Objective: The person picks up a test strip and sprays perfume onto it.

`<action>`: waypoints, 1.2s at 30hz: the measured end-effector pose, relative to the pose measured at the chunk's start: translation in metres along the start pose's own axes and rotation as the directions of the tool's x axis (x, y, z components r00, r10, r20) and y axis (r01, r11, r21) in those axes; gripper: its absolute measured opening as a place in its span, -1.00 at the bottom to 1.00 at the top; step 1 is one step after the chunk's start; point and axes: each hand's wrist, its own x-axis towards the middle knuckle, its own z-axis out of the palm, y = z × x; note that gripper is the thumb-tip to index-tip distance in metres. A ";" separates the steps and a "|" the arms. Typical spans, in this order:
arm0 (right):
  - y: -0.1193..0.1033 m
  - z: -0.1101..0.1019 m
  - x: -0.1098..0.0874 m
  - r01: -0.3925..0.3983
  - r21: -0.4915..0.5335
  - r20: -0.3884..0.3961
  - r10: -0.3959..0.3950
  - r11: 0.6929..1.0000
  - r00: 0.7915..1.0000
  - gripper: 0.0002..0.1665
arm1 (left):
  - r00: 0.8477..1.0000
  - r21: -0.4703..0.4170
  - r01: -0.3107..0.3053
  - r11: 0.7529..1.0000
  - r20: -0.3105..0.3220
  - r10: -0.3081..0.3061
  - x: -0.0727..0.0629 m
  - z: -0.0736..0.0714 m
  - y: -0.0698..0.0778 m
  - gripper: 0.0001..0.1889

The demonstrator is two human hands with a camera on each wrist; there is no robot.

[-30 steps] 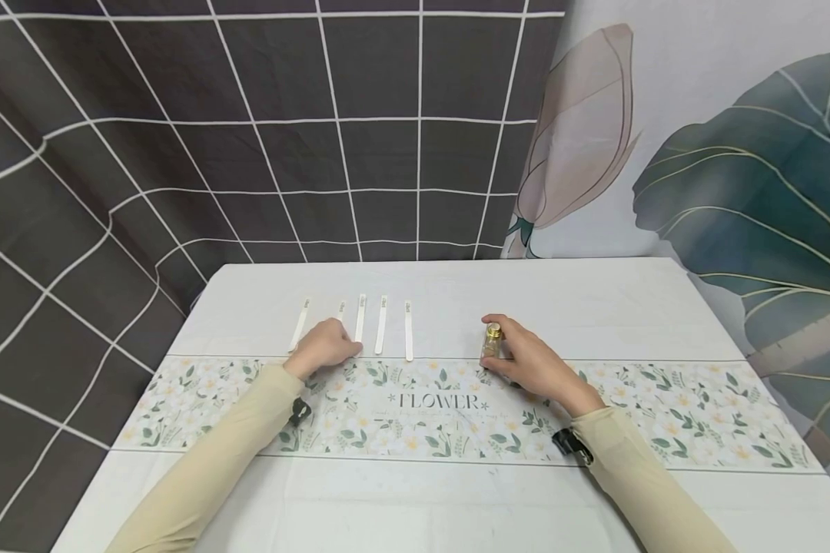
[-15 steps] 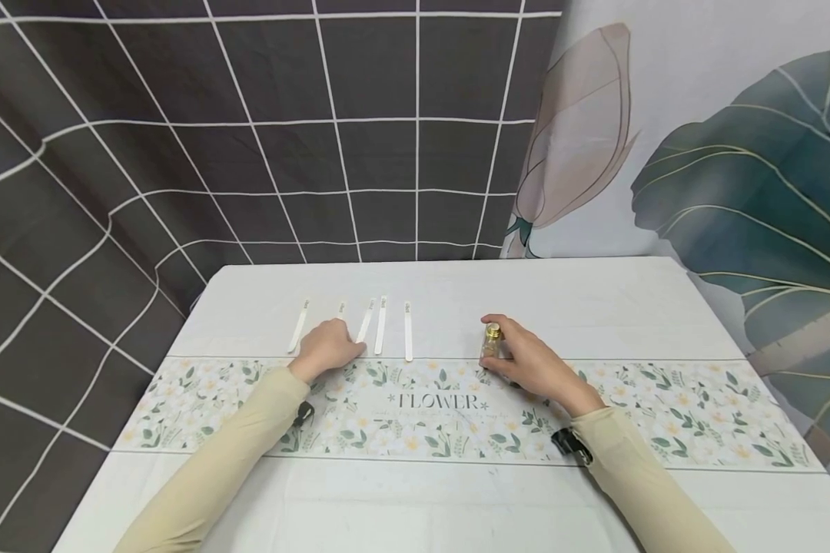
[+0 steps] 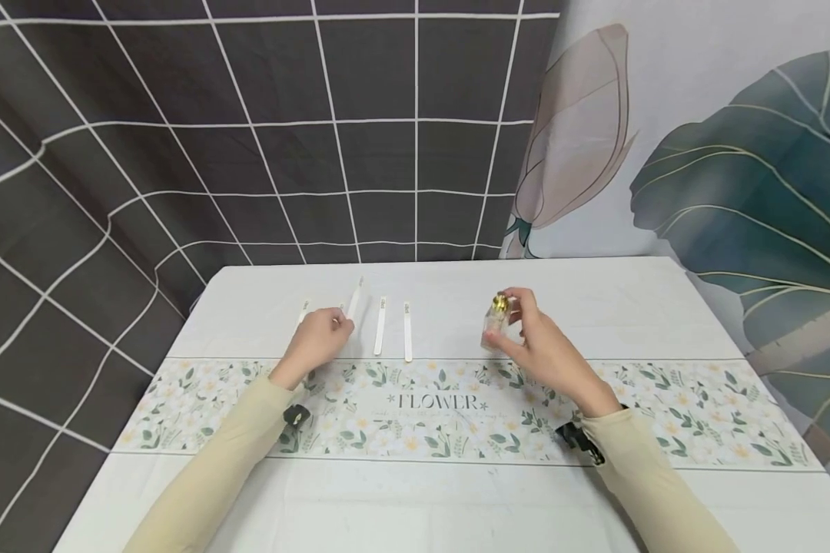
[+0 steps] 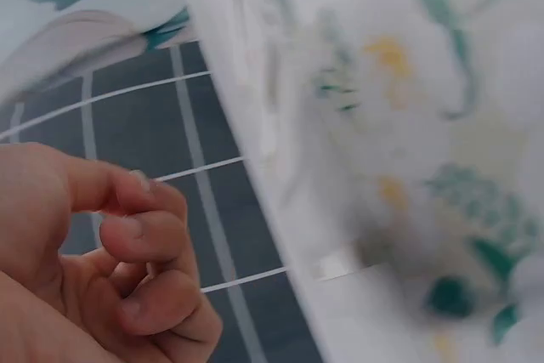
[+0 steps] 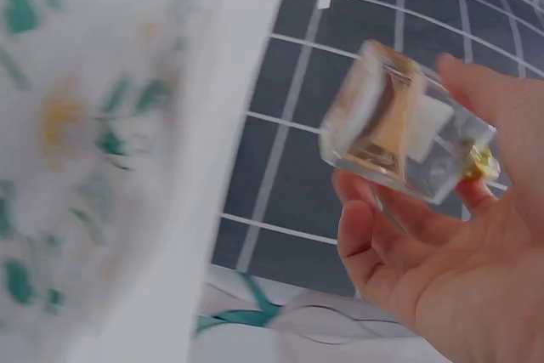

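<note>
My left hand (image 3: pixel 316 338) pinches the lower end of a white perfume test strip (image 3: pixel 355 299), which tilts up above the table. In the left wrist view the curled fingers (image 4: pixel 161 295) show, but I cannot make out the strip. My right hand (image 3: pixel 549 349) holds a clear glass perfume bottle (image 3: pixel 496 326) with a gold neck, thumb on one side and fingers on the other. From the right wrist, the bottle (image 5: pixel 382 129) shows amber liquid in it and a gold top. It leans slightly and appears lifted off the table.
Two more test strips, one (image 3: pixel 381 326) and another (image 3: pixel 407 332), lie right of the left hand. Others, partly hidden, lie behind it, such as one strip (image 3: pixel 304 309). A flowered runner (image 3: pixel 436 430) crosses the white table (image 3: pixel 415 499). A dark grid curtain (image 3: pixel 283 153) hangs behind.
My left hand has picked up a test strip from the table and drawn slightly left with it. My right hand has raised and tilted the perfume bottle, which stood upright before.
</note>
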 end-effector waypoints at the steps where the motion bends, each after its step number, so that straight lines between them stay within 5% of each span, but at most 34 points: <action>1: -0.004 -0.003 0.000 0.003 0.006 -0.022 -0.003 1.000 1.000 -0.23 | 0.999 -0.005 -0.030 1.000 -0.035 0.029 -0.003 -0.003 0.003 -0.71; 8: -0.038 -0.024 0.000 0.017 0.087 -0.232 0.004 0.996 0.973 -0.27 | 0.955 -0.034 -0.197 0.980 -0.231 0.184 -0.028 -0.024 0.035 -0.77; 16: -0.072 -0.032 0.006 0.162 0.092 -0.461 -0.102 0.982 0.881 -0.29 | 0.907 -0.080 -0.309 0.948 -0.325 0.268 -0.065 -0.038 0.074 -0.78; 25: -0.097 -0.019 0.013 0.280 0.025 -0.536 -0.224 0.960 0.814 -0.41 | 0.834 -0.045 -0.436 0.899 -0.396 0.385 -0.089 -0.039 0.096 -0.72; 36: -0.106 -0.004 0.015 0.294 -0.026 -0.565 -0.257 0.955 0.784 -0.42 | 0.807 -0.045 -0.497 0.867 -0.390 0.443 -0.102 -0.034 0.107 -0.70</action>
